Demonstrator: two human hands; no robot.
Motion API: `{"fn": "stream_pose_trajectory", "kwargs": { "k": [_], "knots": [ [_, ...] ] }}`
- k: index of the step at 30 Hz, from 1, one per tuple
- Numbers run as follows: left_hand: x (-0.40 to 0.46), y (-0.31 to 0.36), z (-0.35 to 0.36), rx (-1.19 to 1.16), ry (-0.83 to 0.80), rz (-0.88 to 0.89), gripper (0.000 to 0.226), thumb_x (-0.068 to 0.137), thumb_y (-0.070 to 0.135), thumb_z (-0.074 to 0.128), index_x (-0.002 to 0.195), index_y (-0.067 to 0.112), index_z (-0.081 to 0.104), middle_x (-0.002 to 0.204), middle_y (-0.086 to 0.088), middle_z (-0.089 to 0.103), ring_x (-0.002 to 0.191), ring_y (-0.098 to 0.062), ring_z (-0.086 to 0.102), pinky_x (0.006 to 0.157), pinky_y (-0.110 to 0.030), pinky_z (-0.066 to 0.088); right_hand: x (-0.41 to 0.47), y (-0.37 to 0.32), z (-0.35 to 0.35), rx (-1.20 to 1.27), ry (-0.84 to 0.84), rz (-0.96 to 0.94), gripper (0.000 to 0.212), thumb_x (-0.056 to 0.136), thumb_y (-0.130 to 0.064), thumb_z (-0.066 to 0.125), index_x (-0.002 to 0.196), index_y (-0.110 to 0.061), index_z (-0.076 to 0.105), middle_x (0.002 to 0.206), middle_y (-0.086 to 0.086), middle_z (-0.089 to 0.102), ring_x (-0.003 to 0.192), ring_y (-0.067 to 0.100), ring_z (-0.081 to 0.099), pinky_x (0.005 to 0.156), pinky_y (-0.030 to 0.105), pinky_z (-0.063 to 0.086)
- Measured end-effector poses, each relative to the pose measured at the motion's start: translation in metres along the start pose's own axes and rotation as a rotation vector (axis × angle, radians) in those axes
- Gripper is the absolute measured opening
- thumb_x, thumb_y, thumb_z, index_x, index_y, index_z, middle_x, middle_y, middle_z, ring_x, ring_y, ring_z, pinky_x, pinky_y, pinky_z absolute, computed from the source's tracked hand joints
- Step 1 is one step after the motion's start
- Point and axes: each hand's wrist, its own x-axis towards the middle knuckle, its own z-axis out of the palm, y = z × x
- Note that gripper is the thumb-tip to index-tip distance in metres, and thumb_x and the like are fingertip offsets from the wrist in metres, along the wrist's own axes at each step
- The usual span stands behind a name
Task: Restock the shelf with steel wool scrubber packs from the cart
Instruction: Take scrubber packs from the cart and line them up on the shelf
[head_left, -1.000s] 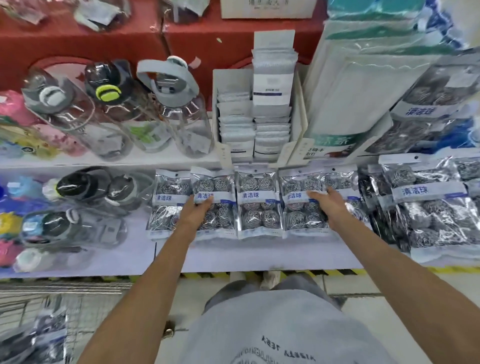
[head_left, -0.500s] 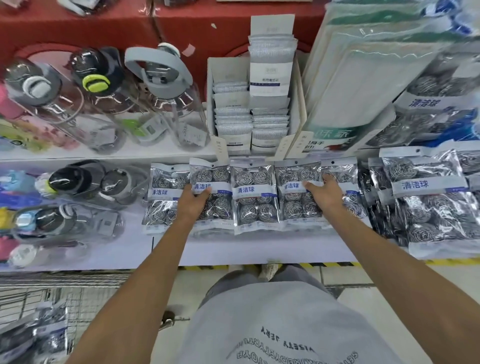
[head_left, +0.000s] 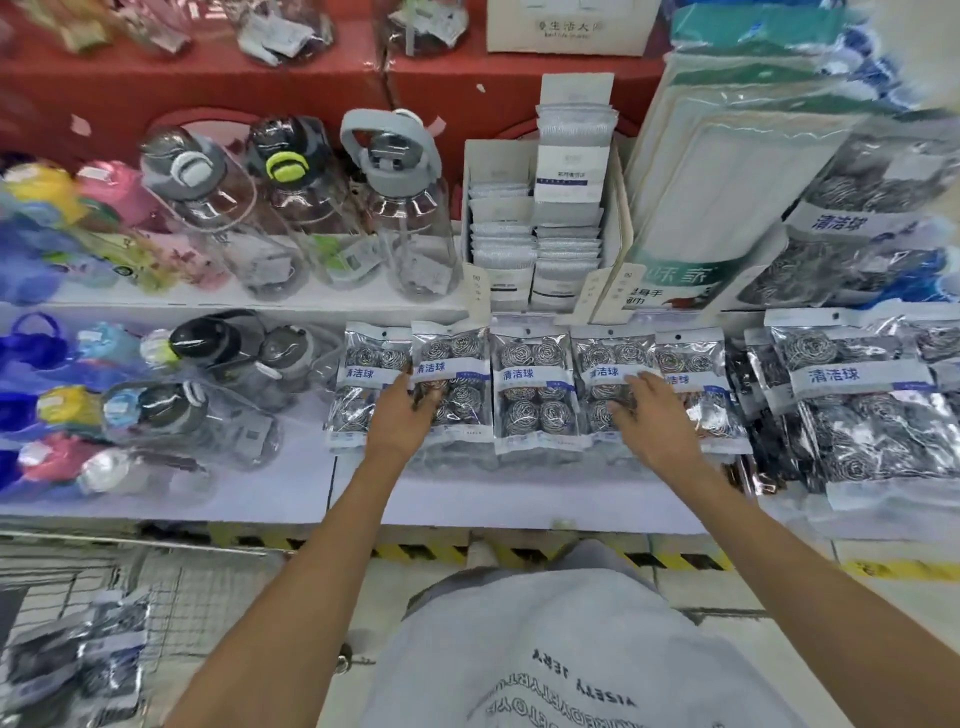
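Observation:
Several steel wool scrubber packs (head_left: 532, 387) lie side by side in a row on the white lower shelf (head_left: 519, 499). My left hand (head_left: 402, 410) rests with relaxed fingers on the second pack from the left (head_left: 457, 358). My right hand (head_left: 649, 410) lies spread over the fourth pack (head_left: 605, 358) and the edge of the one beside it. Neither hand grips a pack. More scrubber packs (head_left: 88, 660) lie in the wire cart (head_left: 171, 587) at the lower left.
Larger scrubber packs (head_left: 857, 405) are piled at the shelf's right. Water bottles (head_left: 405, 218) fill the left of both shelves. A white box of cloth packs (head_left: 540, 228) stands on the upper shelf behind the row. Yellow-black tape (head_left: 415, 551) marks the floor edge.
Both hands have drawn back a little toward me along the packs, and the right hand's fingers have spread. The row of packs stays in place.

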Motion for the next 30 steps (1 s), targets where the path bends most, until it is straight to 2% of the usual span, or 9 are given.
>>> {"fn": "stream_pose_trajectory", "kwargs": {
  "k": [2,6,11,13,16,19,22,26,30],
  "knots": [
    [-0.019,-0.006,-0.005,0.071,0.035,0.024,0.04,0.104,0.041,0.058,0.122,0.006,0.06,0.113,-0.015,0.067,0.108,-0.035,0.065,0.089,-0.045,0.053,-0.012,-0.017,0.004,-0.039,-0.02,-0.131,0.056,0.102,-0.039,0.052,0.147,-0.005,0.052,0.145,0.018,0.054,0.134,0.037,0.052,0.11,0.051,0.046],
    [-0.07,-0.023,-0.012,0.17,0.152,0.013,0.05,0.108,0.035,0.05,0.147,0.005,0.046,0.144,-0.022,0.05,0.13,-0.04,0.052,0.101,-0.048,0.049,-0.038,-0.049,0.024,-0.112,-0.111,-0.414,0.059,0.106,-0.04,0.051,0.157,-0.011,0.041,0.159,0.013,0.043,0.145,0.032,0.042,0.119,0.045,0.036],
    [-0.151,-0.056,-0.012,0.235,0.286,-0.094,0.061,0.108,0.042,0.045,0.157,0.007,0.036,0.154,-0.018,0.046,0.139,-0.035,0.045,0.114,-0.046,0.042,-0.061,-0.092,0.043,-0.103,-0.193,-0.635,0.058,0.106,-0.042,0.049,0.158,-0.017,0.038,0.159,0.004,0.041,0.146,0.028,0.04,0.116,0.041,0.038],
    [-0.19,-0.072,-0.011,0.213,0.353,-0.16,0.06,0.108,0.046,0.042,0.155,0.008,0.04,0.149,-0.016,0.051,0.134,-0.033,0.05,0.109,-0.046,0.046,-0.07,-0.113,0.05,-0.09,-0.228,-0.748,0.059,0.106,-0.041,0.05,0.158,-0.016,0.038,0.16,0.004,0.041,0.146,0.025,0.04,0.117,0.038,0.035],
    [-0.251,-0.099,-0.006,0.162,0.465,-0.237,0.051,0.108,0.046,0.043,0.14,0.009,0.054,0.133,-0.012,0.059,0.119,-0.031,0.059,0.096,-0.046,0.052,-0.093,-0.146,0.066,-0.061,-0.289,-0.871,0.056,0.106,-0.044,0.049,0.154,-0.015,0.044,0.154,0.004,0.047,0.142,0.024,0.044,0.114,0.039,0.039],
    [-0.308,-0.126,0.001,0.118,0.517,-0.39,0.049,0.107,0.044,0.044,0.144,0.012,0.05,0.137,-0.009,0.057,0.12,-0.028,0.056,0.098,-0.042,0.05,-0.127,-0.174,0.088,-0.05,-0.343,-0.98,0.055,0.107,-0.047,0.046,0.151,-0.014,0.048,0.15,0.005,0.05,0.138,0.026,0.048,0.111,0.038,0.042],
    [-0.355,-0.152,0.008,0.112,0.57,-0.545,0.046,0.106,0.039,0.046,0.14,0.009,0.053,0.133,-0.013,0.06,0.119,-0.03,0.057,0.097,-0.041,0.048,-0.162,-0.198,0.111,-0.064,-0.4,-1.081,0.055,0.107,-0.048,0.046,0.151,-0.016,0.048,0.151,0.004,0.05,0.138,0.024,0.049,0.105,0.031,0.042],
    [-0.398,-0.18,0.009,0.04,0.657,-0.675,0.047,0.106,0.036,0.047,0.144,0.008,0.051,0.132,-0.012,0.06,0.121,-0.03,0.056,0.098,-0.041,0.049,-0.198,-0.238,0.136,-0.134,-0.503,-1.226,0.063,0.106,-0.055,0.041,0.159,-0.02,0.039,0.161,0.0,0.041,0.146,0.02,0.041,0.117,0.033,0.037],
    [-0.424,-0.212,0.002,-0.056,0.74,-0.763,0.048,0.106,0.036,0.048,0.147,0.011,0.049,0.138,-0.011,0.057,0.127,-0.028,0.053,0.104,-0.039,0.047,-0.224,-0.286,0.163,-0.169,-0.545,-1.3,0.059,0.105,-0.056,0.044,0.154,-0.024,0.045,0.157,-0.003,0.046,0.143,0.018,0.043,0.117,0.035,0.039]
  ]
}}
